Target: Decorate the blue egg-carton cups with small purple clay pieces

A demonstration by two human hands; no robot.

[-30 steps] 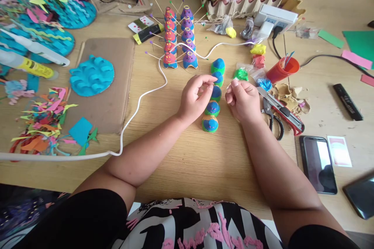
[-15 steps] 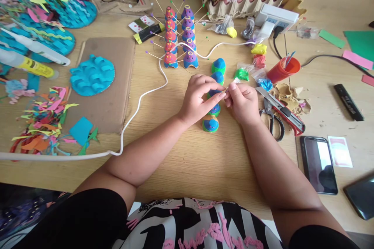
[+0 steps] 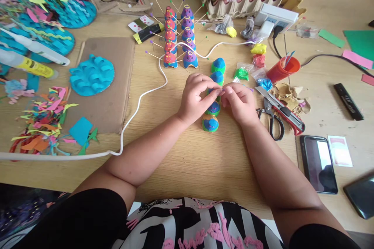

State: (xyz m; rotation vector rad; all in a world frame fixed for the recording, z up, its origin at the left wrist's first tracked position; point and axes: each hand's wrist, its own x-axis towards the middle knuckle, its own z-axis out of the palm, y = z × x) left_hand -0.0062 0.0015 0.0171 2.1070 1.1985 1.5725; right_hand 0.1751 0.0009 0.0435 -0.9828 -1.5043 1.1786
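Note:
My left hand (image 3: 194, 97) and my right hand (image 3: 239, 103) meet fingertip to fingertip over a row of green-and-blue egg-carton cups (image 3: 218, 65). Thumb and forefinger are pinched on each hand; whatever sits between them is too small to name, though a purplish speck shows there. The middle cups are partly covered by my fingers. At the near end of the row, one cup (image 3: 210, 123) has a blue top with small marks on it. Just beyond my right hand lies a bag of green modelling clay (image 3: 242, 74).
Scissors (image 3: 271, 120) and a box cutter (image 3: 282, 111) lie right of my right hand, by an orange cup (image 3: 283, 69). A white cable (image 3: 140, 99) crosses the table. Behind stand painted carton figures (image 3: 170, 37) with pins sticking out. A phone (image 3: 319, 164) lies at the right.
My right hand has shifted slightly left and its fingers now sit closer against my left fingertips. The left hand has moved only a little; the cups stay put.

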